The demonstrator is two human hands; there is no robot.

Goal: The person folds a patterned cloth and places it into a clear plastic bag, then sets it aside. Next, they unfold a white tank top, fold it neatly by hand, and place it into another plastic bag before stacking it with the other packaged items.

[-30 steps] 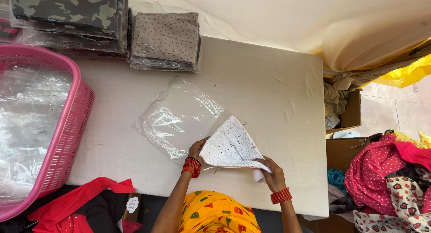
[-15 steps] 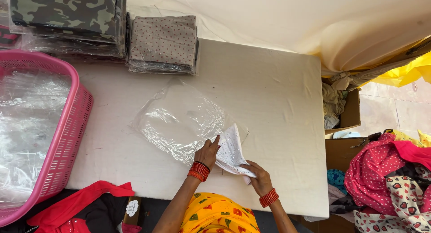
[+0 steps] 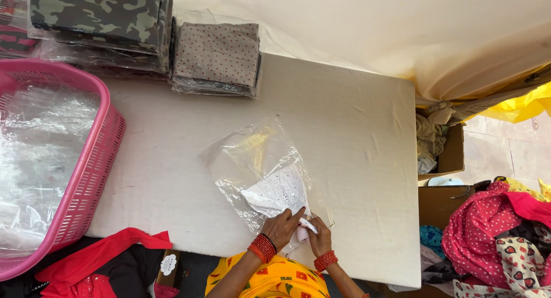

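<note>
A folded white cloth (image 3: 274,194) with small dark dots is lying partly inside a clear plastic bag (image 3: 258,166), near the table's front edge, its near corner sticking out of the bag mouth toward the person. The left hand (image 3: 282,228) is gripping that corner and the bag edge, fingers curled together and clamped on the cloth. The right hand (image 3: 317,236) is sitting just beside it, touching it, fingers closed on the pale end of the cloth at the bag opening. Both wrists are wearing stacks of red bangles (image 3: 263,247). The bag is lying flat and crumpled on a white table (image 3: 356,131), angled away from the hands toward the far left. At the table's far edge a stack of grey dotted cloth packs (image 3: 218,57) is sitting beside a taller stack of camouflage packs (image 3: 97,19). A pink basket (image 3: 94,160) full of clear bags is overhanging the table's left end. Red cloth (image 3: 97,255) is lying below the basket. To the right, a cardboard box (image 3: 445,154) is holding rags, with a heap of pink and patterned fabric (image 3: 499,240) near it.
</note>
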